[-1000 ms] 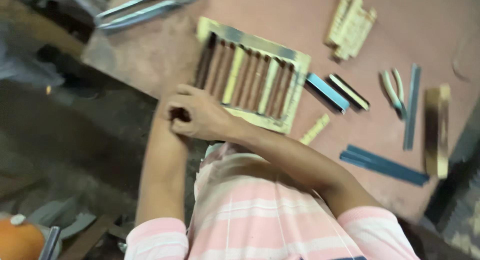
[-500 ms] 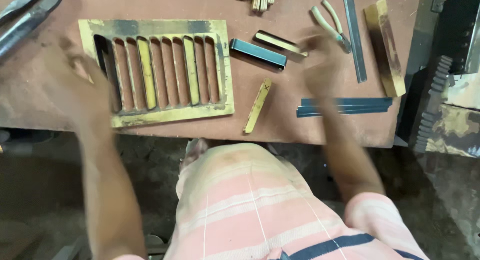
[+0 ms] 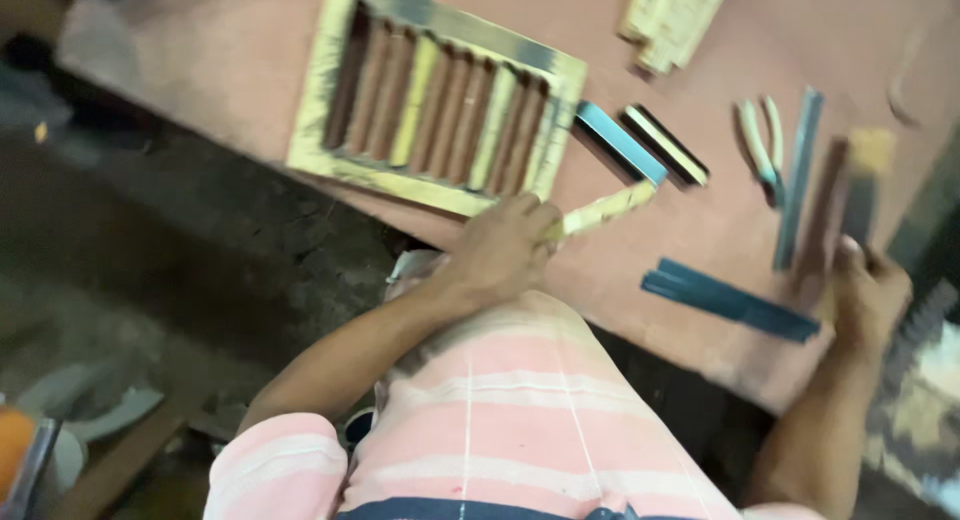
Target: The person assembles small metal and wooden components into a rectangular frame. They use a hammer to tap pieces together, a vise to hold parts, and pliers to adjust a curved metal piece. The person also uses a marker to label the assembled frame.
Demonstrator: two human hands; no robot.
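Observation:
My left hand (image 3: pixel 498 252) is closed around the near end of a pale yellow strip (image 3: pixel 612 206) that lies on the reddish table (image 3: pixel 240 70), just below a yellow-framed slatted grille (image 3: pixel 330 90). My right hand (image 3: pixel 872 292) sits at the table's right edge and grips the near end of a long brown bar (image 3: pixel 848 195) with a yellow tip. The image is blurred, so finger detail is poor. A striped pink shirt fills the lower middle.
Between my hands lie flat blue strips (image 3: pixel 728 300), a long blue strip (image 3: pixel 800 180), pliers (image 3: pixel 760 140), a blue block (image 3: pixel 620 140) and a black-and-yellow bar (image 3: pixel 665 145). Stacked pale pieces (image 3: pixel 672 10) sit at the back. Dark floor lies left.
My left hand moved from the grille's left side to the yellow strip and took hold of it. My right hand shifted from near the pliers to the brown bar. The view tilted.

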